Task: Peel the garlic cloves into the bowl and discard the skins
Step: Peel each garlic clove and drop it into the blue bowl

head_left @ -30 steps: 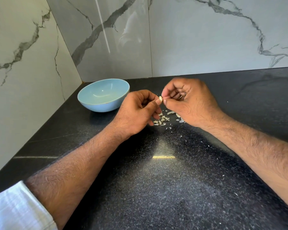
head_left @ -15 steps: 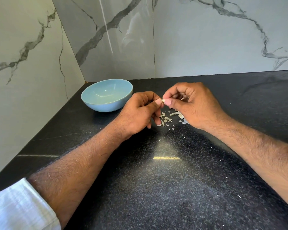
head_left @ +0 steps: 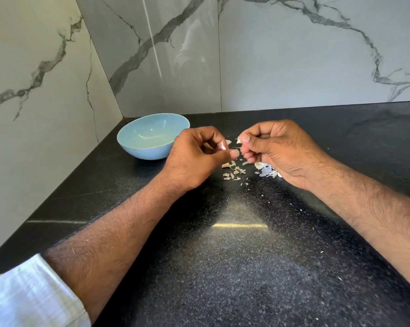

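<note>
Two hands, one clove, bowl to the left

Head view: my left hand (head_left: 194, 159) pinches the garlic clove (head_left: 223, 146); my right hand (head_left: 277, 149) pinches a skin scrap (head_left: 238, 140). Bowl (head_left: 137, 147) sits just left, toward the desk's (head_left: 246, 267) far-left corner, nearer my left grip. Skins (head_left: 234, 171) lie below.

A black speckled stone countertop (head_left: 234, 267) carries everything here, running back into a corner formed by marble-veined wall tiles. A light blue bowl (head_left: 137, 147) sits on it near that corner. To the right of the bowl, close by, lies a scatter of pale garlic skins (head_left: 233, 171), small flakes spread loosely on the dark stone. Farther right of the bowl, a few larger white pieces of skin (head_left: 266, 171) lie together. Tiny white flecks (head_left: 300, 210) dot the surface nearer the camera, well away from the bowl.
</note>
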{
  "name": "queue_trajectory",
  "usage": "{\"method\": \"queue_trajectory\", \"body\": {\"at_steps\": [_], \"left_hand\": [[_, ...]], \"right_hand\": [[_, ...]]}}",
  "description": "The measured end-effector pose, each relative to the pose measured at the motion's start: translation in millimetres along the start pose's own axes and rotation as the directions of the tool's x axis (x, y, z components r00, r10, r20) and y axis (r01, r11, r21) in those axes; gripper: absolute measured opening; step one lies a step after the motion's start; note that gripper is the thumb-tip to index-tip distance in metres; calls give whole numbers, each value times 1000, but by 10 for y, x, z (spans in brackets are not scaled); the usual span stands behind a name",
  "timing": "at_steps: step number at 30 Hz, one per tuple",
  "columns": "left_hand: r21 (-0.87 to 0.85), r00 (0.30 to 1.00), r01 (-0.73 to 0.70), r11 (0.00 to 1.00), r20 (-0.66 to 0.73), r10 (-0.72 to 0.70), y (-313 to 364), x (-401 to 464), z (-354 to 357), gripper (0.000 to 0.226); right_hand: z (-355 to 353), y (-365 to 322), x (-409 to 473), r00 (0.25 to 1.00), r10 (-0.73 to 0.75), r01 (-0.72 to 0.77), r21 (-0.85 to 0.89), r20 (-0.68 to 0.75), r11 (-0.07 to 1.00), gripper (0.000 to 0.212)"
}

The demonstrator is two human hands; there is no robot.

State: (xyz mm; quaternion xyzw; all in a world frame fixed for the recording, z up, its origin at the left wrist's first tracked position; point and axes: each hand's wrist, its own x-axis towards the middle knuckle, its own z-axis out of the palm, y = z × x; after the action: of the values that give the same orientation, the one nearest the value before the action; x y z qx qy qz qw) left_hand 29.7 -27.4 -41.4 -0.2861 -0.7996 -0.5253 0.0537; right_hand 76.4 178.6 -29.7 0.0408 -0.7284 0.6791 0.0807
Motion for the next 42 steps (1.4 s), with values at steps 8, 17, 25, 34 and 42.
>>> {"method": "queue_trajectory", "body": {"at_steps": [8, 17, 25, 34, 42], "left_hand": [[-34, 995, 84, 996, 60, -82, -25, 29, -21, 29], [-179, 991, 66, 982, 124, -44, 13, 1, -34, 16], [-198, 998, 7, 980, 62, 6, -12, 23, -28, 7], [-232, 998, 44, 972, 51, -33, -28, 40, -2, 8], [-136, 996, 70, 988, 65, -61, 47, 19, 6, 17]], "right_hand": [[-8, 0, -15, 1000, 3, -3, -17, 15, 1000, 16], [-5, 12, -6, 999, -53, 52, -70, 1, 996, 15], [-10, -16, -5, 998, -53, 53, -1, 41, 999, 20], [9, 26, -16, 985, -146, 151, -52, 89, 987, 27], [67, 43, -31, 957, -291, 283, -217, -5, 934, 12]]}}
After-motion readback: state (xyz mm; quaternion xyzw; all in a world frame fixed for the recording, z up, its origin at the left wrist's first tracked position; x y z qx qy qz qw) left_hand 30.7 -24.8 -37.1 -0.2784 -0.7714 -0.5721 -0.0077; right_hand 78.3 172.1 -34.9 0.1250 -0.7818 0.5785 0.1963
